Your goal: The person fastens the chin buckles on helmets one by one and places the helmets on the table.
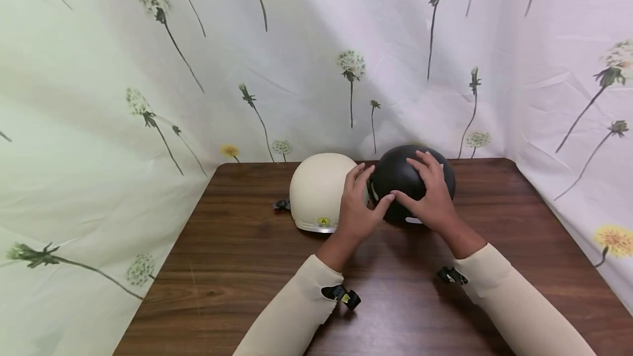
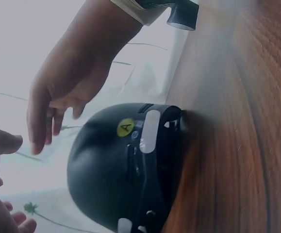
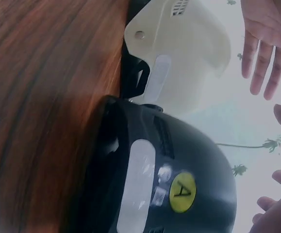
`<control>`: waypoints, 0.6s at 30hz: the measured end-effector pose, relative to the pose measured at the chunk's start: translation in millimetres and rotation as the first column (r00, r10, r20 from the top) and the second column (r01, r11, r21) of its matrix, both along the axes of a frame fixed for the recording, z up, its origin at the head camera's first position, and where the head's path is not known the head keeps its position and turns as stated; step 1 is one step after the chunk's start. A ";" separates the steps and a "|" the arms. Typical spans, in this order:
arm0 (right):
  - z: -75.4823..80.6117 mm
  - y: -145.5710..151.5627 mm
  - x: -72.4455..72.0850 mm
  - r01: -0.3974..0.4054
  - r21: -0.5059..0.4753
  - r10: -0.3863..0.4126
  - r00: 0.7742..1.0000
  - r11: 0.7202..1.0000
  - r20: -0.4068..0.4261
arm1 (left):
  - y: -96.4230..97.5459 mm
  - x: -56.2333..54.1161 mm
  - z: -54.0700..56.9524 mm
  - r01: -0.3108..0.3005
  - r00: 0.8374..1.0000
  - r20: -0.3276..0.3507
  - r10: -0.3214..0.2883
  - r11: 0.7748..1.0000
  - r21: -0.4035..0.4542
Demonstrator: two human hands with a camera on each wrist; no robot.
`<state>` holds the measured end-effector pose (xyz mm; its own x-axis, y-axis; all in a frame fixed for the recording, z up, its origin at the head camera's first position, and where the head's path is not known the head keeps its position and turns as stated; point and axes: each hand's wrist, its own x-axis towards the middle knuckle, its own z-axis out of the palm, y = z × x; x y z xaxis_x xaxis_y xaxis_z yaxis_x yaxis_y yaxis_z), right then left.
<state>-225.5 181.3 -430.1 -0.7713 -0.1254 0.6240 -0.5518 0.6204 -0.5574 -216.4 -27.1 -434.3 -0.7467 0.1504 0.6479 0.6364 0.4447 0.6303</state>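
A cream helmet (image 1: pixel 318 188) and a black helmet (image 1: pixel 395 172) sit side by side at the back of the table. My left hand (image 1: pixel 357 210) is raised over the gap between them, fingers spread and holding nothing. Above the black helmet is my right hand (image 1: pixel 434 198), also empty, its thumb pointing toward the left thumb. In the left wrist view, air shows between the right hand (image 2: pixel 62 87) and the black helmet (image 2: pixel 101 165). A yellow sticker (image 3: pixel 183 191) marked A shows on the black shell in the right wrist view, with the cream helmet (image 3: pixel 193 58) behind.
The dark wooden table (image 1: pixel 237 279) runs to a white curtain (image 1: pixel 296 98) printed with dandelions, hanging behind and along both sides. A black strap buckle (image 1: pixel 282 205) sticks out left of the cream helmet. Small black cameras (image 1: pixel 343 295) sit at both cream sleeves.
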 end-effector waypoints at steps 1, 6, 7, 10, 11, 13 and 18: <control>-0.5 3.0 0.5 0.011 -0.003 -0.011 1.000 1.000 -0.003 | 2.6 -0.4 -2.0 0.004 1.000 0.008 -0.004 1.000 0.005; -2.9 20.7 -0.3 0.083 -0.037 -0.085 0.996 0.996 -0.032 | 12.3 -4.1 -9.0 0.023 0.998 0.051 -0.024 1.000 0.020; -3.4 24.0 -0.6 0.097 -0.047 -0.099 0.995 0.994 -0.029 | 13.9 -4.9 -9.8 0.028 0.998 0.062 -0.029 0.999 0.017; -6.6 32.8 -1.8 0.130 -0.064 -0.130 0.991 0.989 -0.006 | 19.0 -7.1 -11.1 0.052 0.993 0.108 -0.053 0.999 0.011; -7.8 34.7 -2.0 0.135 -0.068 -0.135 0.991 0.989 0.012 | 20.5 -7.4 -11.0 0.055 0.991 0.125 -0.056 0.998 0.009; -10.4 37.7 -2.1 0.146 -0.072 -0.142 0.988 0.987 0.060 | 23.6 -8.1 -10.8 0.052 0.986 0.157 -0.051 0.999 0.001; -15.4 44.8 0.0 0.188 -0.089 -0.171 0.971 0.978 0.170 | 32.8 -9.3 -10.3 0.038 0.967 0.252 -0.033 0.999 -0.015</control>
